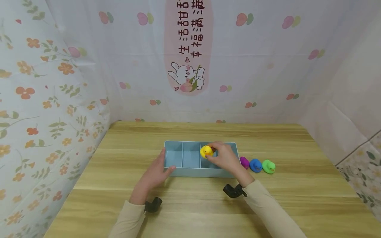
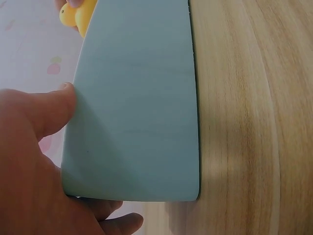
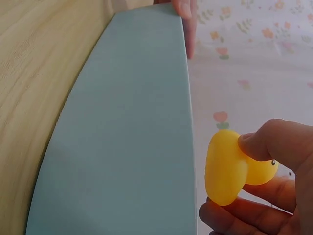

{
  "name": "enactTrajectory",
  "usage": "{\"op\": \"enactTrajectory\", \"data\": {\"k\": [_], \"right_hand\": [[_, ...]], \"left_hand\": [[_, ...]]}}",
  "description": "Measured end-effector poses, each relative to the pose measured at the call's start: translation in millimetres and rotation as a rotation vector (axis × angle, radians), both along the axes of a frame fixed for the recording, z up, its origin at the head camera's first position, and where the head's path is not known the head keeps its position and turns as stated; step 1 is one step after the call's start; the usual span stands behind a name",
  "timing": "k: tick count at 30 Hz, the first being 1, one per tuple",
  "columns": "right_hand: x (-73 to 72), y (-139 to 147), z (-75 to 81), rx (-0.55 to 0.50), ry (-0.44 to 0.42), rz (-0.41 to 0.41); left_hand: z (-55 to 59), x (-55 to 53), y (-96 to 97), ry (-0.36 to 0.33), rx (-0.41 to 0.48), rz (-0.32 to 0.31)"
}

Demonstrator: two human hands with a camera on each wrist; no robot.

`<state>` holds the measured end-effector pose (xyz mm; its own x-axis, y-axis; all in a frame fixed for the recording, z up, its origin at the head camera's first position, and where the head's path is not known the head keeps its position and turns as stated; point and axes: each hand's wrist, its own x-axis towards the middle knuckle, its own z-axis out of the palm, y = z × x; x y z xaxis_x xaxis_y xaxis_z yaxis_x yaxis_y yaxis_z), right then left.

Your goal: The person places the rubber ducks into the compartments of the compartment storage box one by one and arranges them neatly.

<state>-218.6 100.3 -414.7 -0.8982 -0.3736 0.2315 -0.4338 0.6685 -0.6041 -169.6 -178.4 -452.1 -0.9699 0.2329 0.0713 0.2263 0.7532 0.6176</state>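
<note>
A pale blue divided box (image 1: 190, 172) lies lengthwise on the table. My left hand (image 1: 153, 173) holds its left front corner, thumb at the front wall and fingers along the left side. In the left wrist view the thumb (image 2: 56, 110) touches the rim, and other fingers show past the box's end. My right hand (image 1: 223, 157) pinches a yellow toy duck (image 1: 206, 151) above the third compartment from the left. The right wrist view shows the duck (image 3: 225, 169) between thumb and fingers, just beyond the box's rim. My right hand hides part of the right-hand compartments.
To the right of the box stand a purple toy (image 1: 244, 162), partly hidden by it, a blue toy duck (image 1: 256, 165) and a green toy duck (image 1: 269, 166). Patterned cloth (image 1: 134, 66) hangs behind and beside the wooden table (image 1: 190, 208).
</note>
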Motion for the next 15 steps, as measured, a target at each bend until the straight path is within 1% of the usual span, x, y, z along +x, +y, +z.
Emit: {"op": "enactTrajectory", "data": {"k": [4,9,15], "right_hand": [[0.3,-7,-0.1,0.018,-0.018,0.015],[1.7,-16,0.5,0.024,-0.007,0.019],[1.2,-29,2.9,0.026,0.013,0.038]], "left_hand": [[0.6,0.9,0.6,0.004,0.0,0.001],[-0.3,1.4,1.1,0.004,-0.013,0.008],[0.9,1.6,0.1,-0.016,-0.02,0.013]]}}
